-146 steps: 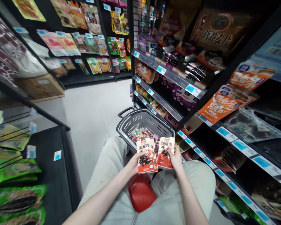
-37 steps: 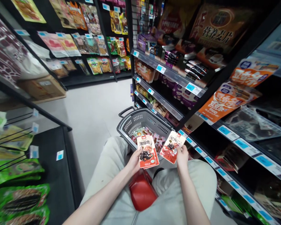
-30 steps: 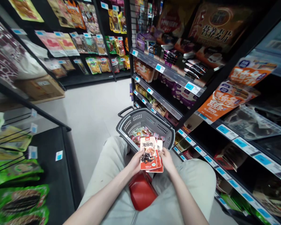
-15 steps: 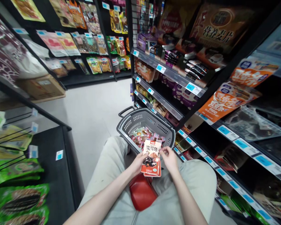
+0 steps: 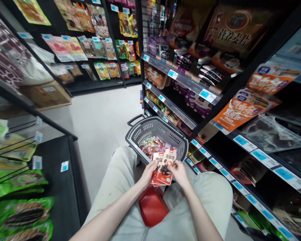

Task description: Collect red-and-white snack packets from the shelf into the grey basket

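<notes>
I sit on a red stool in a shop aisle with my knees apart. My left hand and my right hand both grip a small stack of orange-and-white snack packets with dark food pictured on them, held together over my lap. Just beyond them a grey plastic shopping basket stands on the floor, holding several more colourful packets.
Black shelving with blue price tags and snack packs rises on the right, close to my right knee. A low black shelf with green packets stands on the left. A cardboard box lies further back on the pale floor.
The packet that my right hand held apart has been brought onto the stack in my left hand. Both hands now hold the stack together, tilted and slightly lower.
</notes>
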A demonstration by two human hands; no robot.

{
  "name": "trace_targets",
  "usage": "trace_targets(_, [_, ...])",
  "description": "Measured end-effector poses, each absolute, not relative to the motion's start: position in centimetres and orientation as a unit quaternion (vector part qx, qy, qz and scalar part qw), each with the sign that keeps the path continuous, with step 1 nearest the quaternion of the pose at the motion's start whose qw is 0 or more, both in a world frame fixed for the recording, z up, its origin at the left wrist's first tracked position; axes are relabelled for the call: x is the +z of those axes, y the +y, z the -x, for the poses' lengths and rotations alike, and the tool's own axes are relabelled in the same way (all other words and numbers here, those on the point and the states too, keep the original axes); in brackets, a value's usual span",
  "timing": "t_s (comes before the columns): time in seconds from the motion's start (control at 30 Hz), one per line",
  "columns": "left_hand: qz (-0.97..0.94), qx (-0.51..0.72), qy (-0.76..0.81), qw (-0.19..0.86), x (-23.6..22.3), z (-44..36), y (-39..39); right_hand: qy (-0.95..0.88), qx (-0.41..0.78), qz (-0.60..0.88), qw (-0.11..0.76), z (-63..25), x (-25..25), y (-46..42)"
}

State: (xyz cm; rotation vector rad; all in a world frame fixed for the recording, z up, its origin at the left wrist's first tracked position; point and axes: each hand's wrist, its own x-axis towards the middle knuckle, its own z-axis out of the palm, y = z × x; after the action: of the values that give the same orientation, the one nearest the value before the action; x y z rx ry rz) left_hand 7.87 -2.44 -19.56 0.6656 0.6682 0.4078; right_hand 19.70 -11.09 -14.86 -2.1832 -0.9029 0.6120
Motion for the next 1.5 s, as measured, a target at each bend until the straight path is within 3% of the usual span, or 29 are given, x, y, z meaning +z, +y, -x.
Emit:
trace_targets(0.13, [-0.447, 0.218, 0.355, 0.791, -20.4, -7.6, -2.3, -0.388, 0.123, 0.874, 0.264, -18.7, -14.2, -11.4])
trace_targets(0.23, [-0.492, 0.220, 0.333, 0.774, -20.6, -7.6, -2.8, -0.412, 0.121, 0.886, 0.174, -16.9, -14.4, -11.2])
trace_targets(0.3, [-0.493, 0.219, 0.312, 0.782, -20.6, -7.7, -3.2, -0.446, 0.142, 0.868, 0.164, -16.0, -14.7, -10.9])
trace_targets(0.47, [-0.390, 0.222, 0.299, 0.842, -19.8, -7.9, -3.1, -0.506, 0.269, 0.762, 0.302, -16.0, -15.0, -10.4])
trace_targets(0.63, [-0.357, 0.210, 0.273, 0.868, -18.5, -7.8, -2.3, -0.315, 0.443, 0.678, 0.495, -17.1, -16.0, -10.3])
trace_targets(0.73, [-0.369, 0.204, 0.274, 0.864, -18.2, -7.7, -2.1, -0.233, 0.527, 0.600, 0.555, -17.4, -16.2, -10.3])
trace_targets(0.87, [-0.367, 0.216, 0.264, 0.866, -18.2, -7.6, -2.1, -0.203, 0.499, 0.616, 0.574, -17.5, -15.5, -10.3])
trace_targets(1.0, [-0.335, 0.224, 0.270, 0.874, -18.4, -7.6, -2.4, -0.211, 0.343, 0.715, 0.571, -18.5, -14.8, -10.3])
trace_targets(1.1, [-0.333, 0.227, 0.280, 0.871, -18.7, -7.6, -2.4, -0.243, 0.236, 0.782, 0.522, -19.5, -15.1, -10.4])
trace_targets(1.5, [-0.358, 0.218, 0.287, 0.861, -18.9, -7.6, -2.4, -0.332, 0.319, 0.761, 0.458, -19.6, -15.7, -10.3])
